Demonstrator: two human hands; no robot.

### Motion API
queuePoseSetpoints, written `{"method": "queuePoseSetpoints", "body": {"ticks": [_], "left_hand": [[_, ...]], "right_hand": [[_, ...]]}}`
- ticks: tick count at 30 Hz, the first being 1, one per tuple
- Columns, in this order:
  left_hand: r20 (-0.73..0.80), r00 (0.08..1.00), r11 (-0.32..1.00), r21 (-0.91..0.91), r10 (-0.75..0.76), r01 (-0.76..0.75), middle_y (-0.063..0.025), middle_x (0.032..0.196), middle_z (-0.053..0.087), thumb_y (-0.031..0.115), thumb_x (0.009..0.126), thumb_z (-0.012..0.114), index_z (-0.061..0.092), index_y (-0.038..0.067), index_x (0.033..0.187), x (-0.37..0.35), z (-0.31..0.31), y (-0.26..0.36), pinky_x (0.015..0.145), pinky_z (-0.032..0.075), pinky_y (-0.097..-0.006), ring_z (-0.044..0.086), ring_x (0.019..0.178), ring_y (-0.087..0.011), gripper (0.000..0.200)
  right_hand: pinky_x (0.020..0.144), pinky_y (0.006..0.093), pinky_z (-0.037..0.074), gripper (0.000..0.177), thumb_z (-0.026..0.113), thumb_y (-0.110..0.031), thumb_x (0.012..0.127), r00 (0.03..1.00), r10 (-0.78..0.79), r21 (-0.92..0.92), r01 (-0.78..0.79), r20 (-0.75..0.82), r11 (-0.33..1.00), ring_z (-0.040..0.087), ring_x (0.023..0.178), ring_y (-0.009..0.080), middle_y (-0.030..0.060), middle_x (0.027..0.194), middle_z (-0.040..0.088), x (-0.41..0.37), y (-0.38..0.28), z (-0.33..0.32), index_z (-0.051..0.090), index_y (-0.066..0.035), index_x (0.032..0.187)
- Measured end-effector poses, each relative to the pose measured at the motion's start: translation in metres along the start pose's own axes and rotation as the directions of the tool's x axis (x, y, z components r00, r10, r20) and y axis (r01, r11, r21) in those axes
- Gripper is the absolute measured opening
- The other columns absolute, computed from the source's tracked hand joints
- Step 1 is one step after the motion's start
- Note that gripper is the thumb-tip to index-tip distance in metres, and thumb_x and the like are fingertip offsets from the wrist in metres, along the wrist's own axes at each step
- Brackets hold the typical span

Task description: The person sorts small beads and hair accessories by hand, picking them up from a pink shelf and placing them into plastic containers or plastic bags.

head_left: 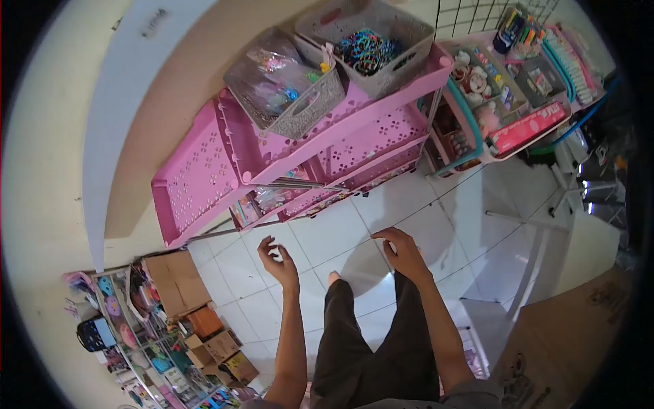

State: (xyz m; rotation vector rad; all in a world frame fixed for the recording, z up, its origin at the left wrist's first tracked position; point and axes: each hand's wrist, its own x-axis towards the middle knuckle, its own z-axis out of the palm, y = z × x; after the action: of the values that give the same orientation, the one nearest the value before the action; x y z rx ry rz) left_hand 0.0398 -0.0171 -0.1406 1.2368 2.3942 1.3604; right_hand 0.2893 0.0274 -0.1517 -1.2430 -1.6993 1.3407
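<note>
Both hands hang in the air above the white tiled floor (272,300), in front of a pink shelf rack (300,163). My left hand (278,262) is below the rack's lower left part, fingers curved and apart, with nothing in it. To its right, my right hand (400,251) has its fingers bent forward and thumb apart, also holding nothing. Neither hand touches the rack. On the rack's top stand a grey basket (306,109) of plastic-wrapped items and another grey basket (402,75) with a pile of colourful bands.
A trolley (470,129) with small goods and a pink box (528,128) stands at the upper right. Cardboard boxes (176,283) and a crowded shelf (126,320) are at the lower left. A brown board (579,341) and white frame (528,273) lie right.
</note>
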Motion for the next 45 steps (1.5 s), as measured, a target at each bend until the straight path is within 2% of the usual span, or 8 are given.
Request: {"method": "queuePoseSetpoints", "body": {"ticks": [10,18,26,30,33,40,42,45], "left_hand": [[0.404,0.909,0.933,0.281,0.099,-0.226,-0.0197,0.091,0.046,0.001,0.070,0.053,0.043,-0.003,0.099,0.068,0.018,-0.093,0.062,0.043,-0.0325,0.051,0.065,-0.0253,0.031],[0.311,0.939,0.977,0.102,0.149,-0.189,-0.0172,0.094,0.043,-0.004,0.067,0.050,0.043,-0.003,0.103,0.103,0.012,-0.116,0.071,0.040,-0.0350,0.047,0.082,-0.0304,0.036],[0.332,0.941,0.966,-0.257,0.067,0.022,-0.0111,0.105,0.044,-0.006,0.064,0.054,0.039,-0.001,0.113,0.082,0.006,-0.119,0.081,0.036,-0.0298,0.043,0.094,-0.0200,0.051],[0.583,0.784,0.289,-0.729,-0.211,0.620,-0.0089,0.118,0.037,0.031,0.079,0.047,0.024,0.005,0.123,0.037,-0.001,-0.097,0.096,0.018,-0.0351,0.031,0.113,-0.0211,0.056],[0.633,0.767,-0.181,-0.771,-0.108,0.611,-0.0108,0.118,0.037,0.034,0.081,0.044,0.031,0.006,0.117,0.015,-0.001,-0.076,0.096,0.022,-0.0391,0.034,0.111,-0.0230,0.047],[0.520,0.624,-0.136,-0.820,-0.583,0.556,-0.0066,0.093,0.052,0.016,0.082,0.047,0.039,0.004,0.111,-0.002,-0.026,-0.078,0.075,0.045,-0.0307,0.051,0.089,-0.0149,0.032],[0.479,0.619,-0.069,-0.822,-0.622,0.565,-0.0060,0.088,0.054,0.014,0.081,0.049,0.040,0.003,0.110,-0.007,-0.036,-0.087,0.073,0.046,-0.0294,0.052,0.085,-0.0137,0.032],[0.332,0.657,0.201,-0.774,-0.677,0.600,-0.0090,0.087,0.055,0.011,0.077,0.053,0.039,0.003,0.112,-0.009,-0.056,-0.083,0.068,0.048,-0.0342,0.055,0.081,-0.0176,0.038]], "right_hand": [[0.067,0.0384,0.044,0.020,0.050,-0.001,0.070,0.898,-0.326,-0.107,0.308,-0.296,0.945,0.053,0.077,0.0302,0.0148,0.086,0.053,0.089,-0.017,0.166,0.053,-0.004,0.089],[0.060,0.0410,0.046,0.029,0.052,-0.004,0.069,0.960,0.111,-0.334,-0.195,-0.255,0.922,0.055,0.070,0.0350,0.0177,0.076,0.056,0.155,-0.011,0.214,0.043,-0.005,0.096],[0.054,0.0351,0.045,0.023,0.058,-0.005,0.067,0.944,-0.275,-0.160,0.248,-0.182,0.955,0.057,0.062,0.0280,0.0121,0.072,0.058,0.155,-0.004,0.213,0.053,-0.006,0.089],[0.051,0.0282,0.044,0.016,0.060,-0.004,0.066,0.969,-0.184,0.032,0.192,-0.164,0.981,0.056,0.055,0.0203,0.0093,0.070,0.058,0.118,-0.054,0.195,0.057,-0.004,0.081],[0.046,0.0181,0.038,0.010,0.060,-0.002,0.067,0.998,-0.020,0.273,0.036,-0.062,0.961,0.048,0.052,0.0040,0.0016,0.062,0.057,0.088,-0.061,0.199,0.059,-0.004,0.077],[0.047,0.0239,0.041,0.014,0.055,-0.013,0.075,0.993,-0.107,-0.119,0.111,0.042,0.987,0.052,0.053,0.0106,0.0045,0.072,0.057,0.118,-0.064,0.201,0.057,-0.006,0.087],[0.053,0.0300,0.046,0.015,0.052,-0.008,0.071,0.874,-0.484,-0.527,0.429,0.038,0.734,0.055,0.062,0.0203,0.0060,0.086,0.052,0.144,-0.049,0.211,0.055,-0.008,0.086],[0.055,0.0316,0.048,0.021,0.052,-0.006,0.067,0.822,-0.506,-0.714,0.518,0.262,0.472,0.056,0.065,0.0182,0.0046,0.092,0.048,0.167,-0.024,0.216,0.053,-0.009,0.087]]}}
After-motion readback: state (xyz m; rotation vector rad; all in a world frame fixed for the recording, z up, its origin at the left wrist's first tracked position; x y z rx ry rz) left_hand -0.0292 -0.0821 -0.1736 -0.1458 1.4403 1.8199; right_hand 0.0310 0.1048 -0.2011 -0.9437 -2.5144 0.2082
